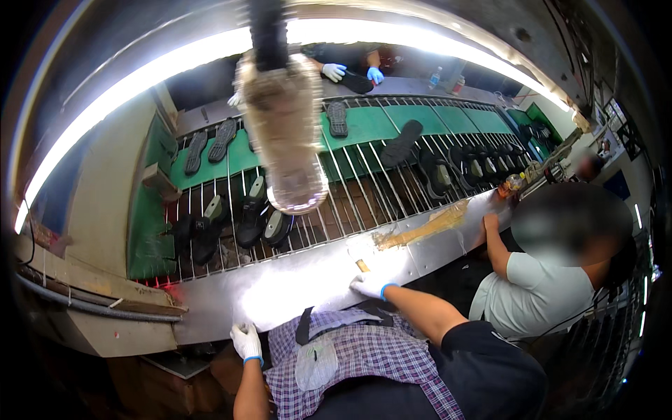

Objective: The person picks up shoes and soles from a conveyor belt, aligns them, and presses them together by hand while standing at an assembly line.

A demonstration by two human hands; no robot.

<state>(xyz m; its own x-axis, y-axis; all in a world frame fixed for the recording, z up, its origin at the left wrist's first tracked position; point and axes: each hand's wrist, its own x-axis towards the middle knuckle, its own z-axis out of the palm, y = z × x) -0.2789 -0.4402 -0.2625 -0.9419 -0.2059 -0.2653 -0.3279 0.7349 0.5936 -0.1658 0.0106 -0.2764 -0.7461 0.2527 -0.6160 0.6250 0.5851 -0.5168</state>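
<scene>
My right hand [369,285], in a white glove with a blue cuff, is closed round the short yellowish handle of a brush [362,266]. Its pale head lies over the shiny metal ledge [280,297], blurred by glare. At the ledge's near edge, further left, my left hand [246,341] wears the same kind of glove. Its fingers are curled, and whatever they may hold is hidden. Beyond the ledge, black shoe uppers [210,227] with pale undersides lie on a rack of metal bars [343,199]. A loose black sole [402,143] rests farther back.
A sole-shaped pale object [283,133] hangs close in front, blurred. Several dark soles [222,140] lie on a green belt [371,122]. Across it, another person's gloved hands [374,75] are by a black sole [355,82]. A co-worker [532,280] sits at my right.
</scene>
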